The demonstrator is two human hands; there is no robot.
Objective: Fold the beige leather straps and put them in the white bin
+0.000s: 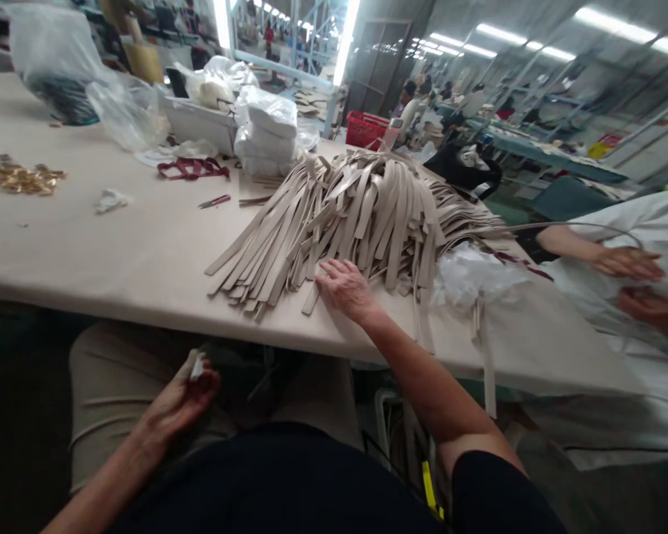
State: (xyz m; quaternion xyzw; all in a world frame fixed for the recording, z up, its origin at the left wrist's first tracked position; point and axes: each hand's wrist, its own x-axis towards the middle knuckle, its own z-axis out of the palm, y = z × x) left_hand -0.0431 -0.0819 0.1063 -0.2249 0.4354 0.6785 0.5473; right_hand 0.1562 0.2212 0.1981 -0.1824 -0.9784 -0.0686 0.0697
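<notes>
My left hand [185, 394] is below the table edge, above my lap. Its fingers are closed on a small white piece of cloth or paper [198, 368], mostly hidden by the fingers. My right hand [345, 288] lies palm down at the front of a large heap of beige straps [390, 200], its fingers stretched out and touching strap ends. One strap end [310, 300] sticks out just left of that hand. The straps fan toward the near table edge; what is under my right palm is hidden.
On the table [116, 252] lie small scissors-like snips [214, 201], maroon straps [194, 168], a crumpled white scrap [111, 201] and gold metal pieces [22, 178]. Plastic bags and a white bin [200, 124] stand behind. At right are crumpled white plastic [476, 274] and a co-worker's hands [629, 263].
</notes>
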